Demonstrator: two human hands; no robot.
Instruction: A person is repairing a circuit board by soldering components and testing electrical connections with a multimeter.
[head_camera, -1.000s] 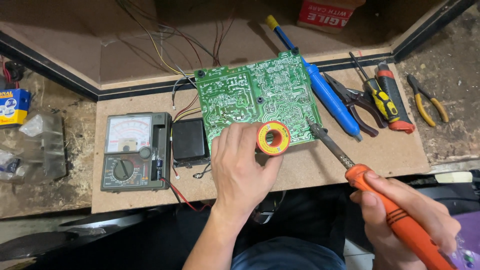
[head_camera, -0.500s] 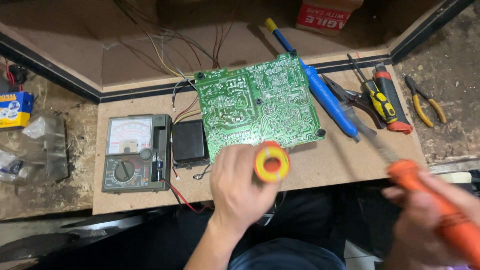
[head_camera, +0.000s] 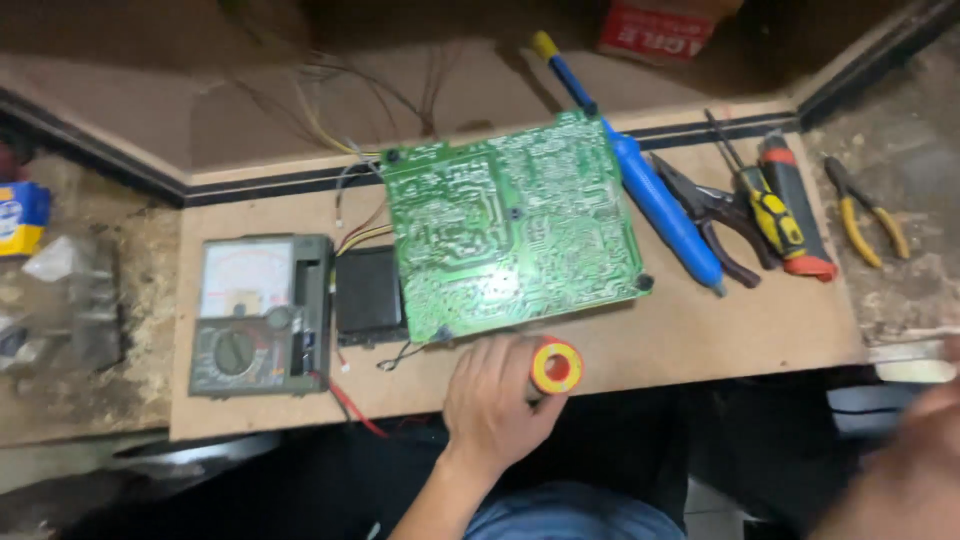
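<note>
Fingers of the left hand are clamping the yellow solder spool beside the circuit board; steadying it there suits feeding. The right hand is blurring; grip unclear.

A light fibreboard work board lies across a grimy, dust-caked bench, with a brown panel behind and deep shadow below.

Left hand seen bare: no glove, ring or watch; forearm uncovered, no sleeve shown below wrist. Right hand blurred at frame edge, also bare, details not made out. Blue denim trousers seen just below left forearm, dark clothing beside them.
</note>
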